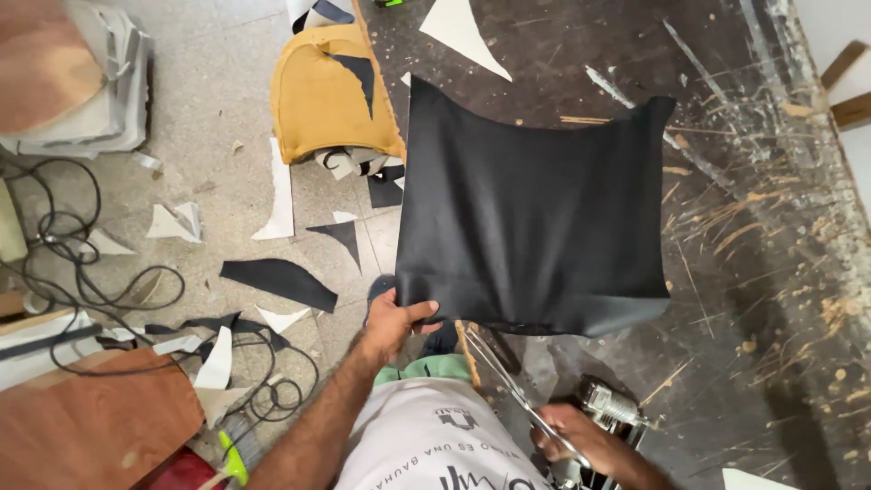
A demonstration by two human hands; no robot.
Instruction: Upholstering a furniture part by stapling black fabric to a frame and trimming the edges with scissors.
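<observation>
The black sheet is a limp, matte, roughly square piece of material with curling corners and a sagging near edge, lying half over the scarred dark worktable and overhanging its left edge. The left hand pinches the sheet's near left corner between thumb and fingers. Just below the sheet's near edge, the right hand is closed around the handles of scissors, blades pointing toward the sheet.

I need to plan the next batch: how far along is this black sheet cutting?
Done: black and white offcuts litter the floor, so trimming has happened. In hand: the left hand pinches the black sheet at its near corner, while the right hand holds scissors just below its edge. Left: the sheet shows no fresh cut.
</observation>
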